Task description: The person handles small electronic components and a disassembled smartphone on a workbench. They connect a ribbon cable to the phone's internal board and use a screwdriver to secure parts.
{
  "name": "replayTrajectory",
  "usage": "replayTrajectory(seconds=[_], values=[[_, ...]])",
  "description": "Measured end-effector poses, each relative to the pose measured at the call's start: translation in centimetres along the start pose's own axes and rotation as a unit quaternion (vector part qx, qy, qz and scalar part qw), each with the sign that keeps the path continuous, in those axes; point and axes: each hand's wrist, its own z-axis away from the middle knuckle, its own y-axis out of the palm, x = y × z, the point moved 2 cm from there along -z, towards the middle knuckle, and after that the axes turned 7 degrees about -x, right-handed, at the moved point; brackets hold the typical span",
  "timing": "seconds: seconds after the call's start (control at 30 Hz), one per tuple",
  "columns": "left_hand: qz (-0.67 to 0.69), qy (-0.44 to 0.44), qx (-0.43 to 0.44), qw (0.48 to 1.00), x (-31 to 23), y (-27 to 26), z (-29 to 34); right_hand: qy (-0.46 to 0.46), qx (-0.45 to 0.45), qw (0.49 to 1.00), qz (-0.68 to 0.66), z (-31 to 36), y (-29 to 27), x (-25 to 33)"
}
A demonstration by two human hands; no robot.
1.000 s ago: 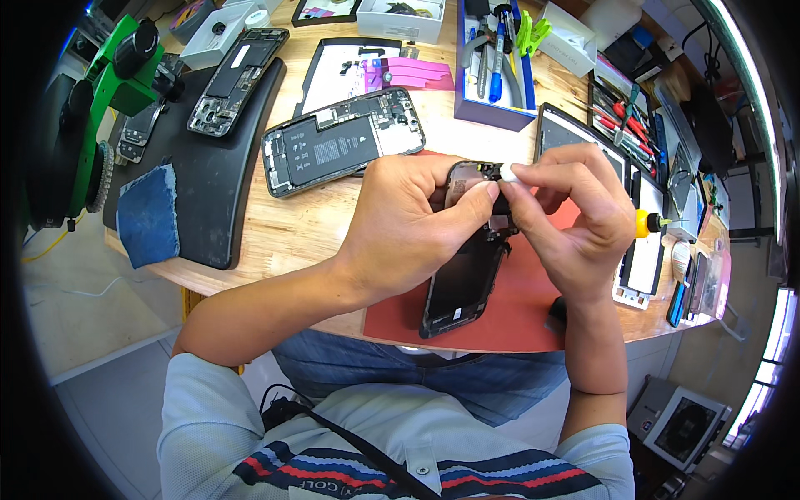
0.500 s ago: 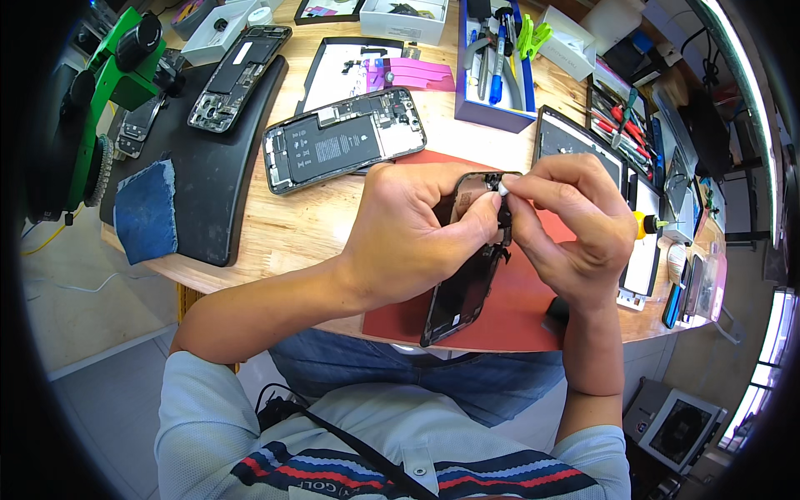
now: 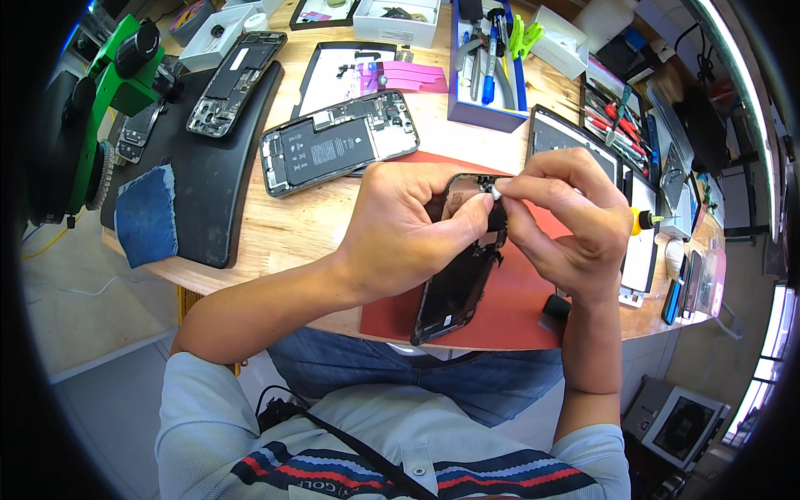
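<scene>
My left hand [image 3: 400, 237] is closed around the upper part of a phone screen assembly [image 3: 454, 292], its thumb pressed near the top edge. The screen is held tilted above a red mat [image 3: 521, 312], with its dark inner side and a copper-toned patch showing. My right hand [image 3: 575, 221] pinches a small white piece [image 3: 497, 192], soft-looking, against the parts at the screen's top end. Its exact kind is hard to make out. Beyond my left hand lies an opened phone body [image 3: 337, 142] with its black battery and boards exposed.
To the left, another opened phone [image 3: 237, 83] and a blue cloth [image 3: 146, 215] lie on a black pad [image 3: 212, 179]. A green-armed microscope [image 3: 125, 75] overhangs that side. A blue tool box [image 3: 492, 117] stands at the back, with screwdrivers [image 3: 617, 125] to its right.
Both hands and the screen have shifted slightly left, and the whole view has moved a little. My right fingers still pinch the white piece at the screen's top end.
</scene>
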Motion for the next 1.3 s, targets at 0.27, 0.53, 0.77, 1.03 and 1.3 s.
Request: replayTrajectory(seconds=[0.27, 0.53, 0.77, 1.03, 1.3], values=[[0.074, -0.1, 0.06, 0.99, -0.5, -0.4, 0.0, 0.125, -0.036, 0.981, -0.145, -0.1, -2.3, -1.3], [0.101, -0.158, 0.048, 0.981, 0.7, -0.8, -0.8, 0.232, -0.121, 0.954, -0.146, 0.2, -2.8, -2.5], [0.185, -0.178, 0.043, 0.965, 1.1, -1.0, -1.4, 0.321, -0.077, 0.939, -0.096, 0.4, -2.0, -3.6], [0.185, -0.153, 0.05, 0.969, 1.9, -1.2, -2.2, 0.352, -0.091, 0.931, -0.042, 1.1, -1.7, -6.9], [0.174, -0.132, 0.036, 0.975, 1.5, -0.7, -1.9, 0.358, -0.025, 0.933, -0.019, 1.4, -0.9, -6.7]])
